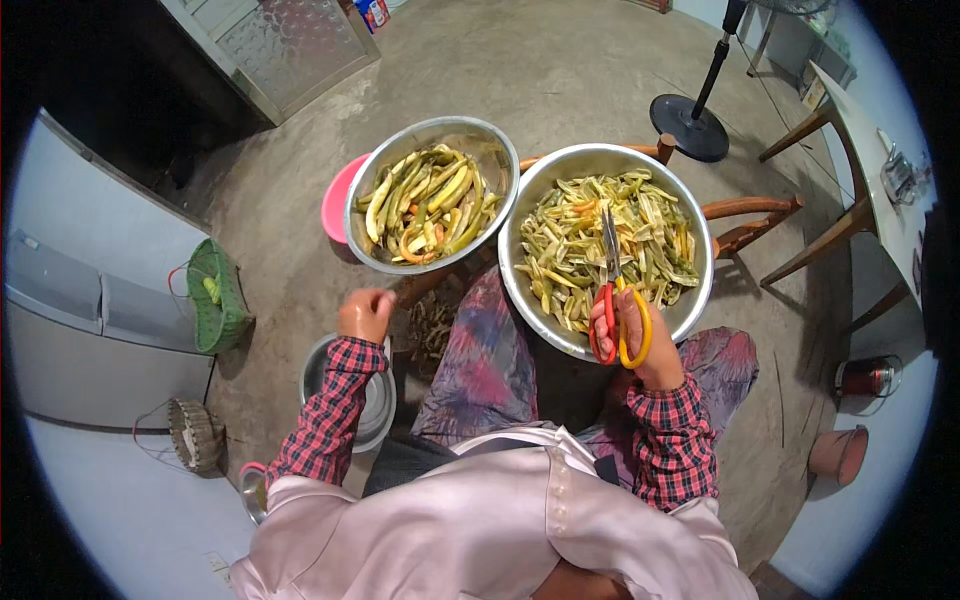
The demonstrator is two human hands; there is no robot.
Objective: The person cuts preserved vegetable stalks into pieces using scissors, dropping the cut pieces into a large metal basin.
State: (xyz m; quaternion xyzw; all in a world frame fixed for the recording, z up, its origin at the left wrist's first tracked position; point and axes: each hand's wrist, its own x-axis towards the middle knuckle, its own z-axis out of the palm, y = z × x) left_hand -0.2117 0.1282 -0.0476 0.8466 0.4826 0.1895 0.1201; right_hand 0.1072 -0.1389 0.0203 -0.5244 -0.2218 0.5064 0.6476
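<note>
My right hand grips scissors with one red and one yellow handle loop. The blades look nearly closed and point away from me over a metal basin of cut, yellow-green vegetable pieces, apparently peppers. To the left, a second metal basin tilts slightly and holds long, whole yellow-green peppers with a few orange ones. My left hand is just below that basin's near rim, apart from it. Its fingers look curled, and whatever is inside them is hidden.
A pink basin shows behind the left basin. Wooden chair parts extend right. Below my left forearm stands a metal pot; brown scraps lie beside it. A green basket, a fan base and a table stand around.
</note>
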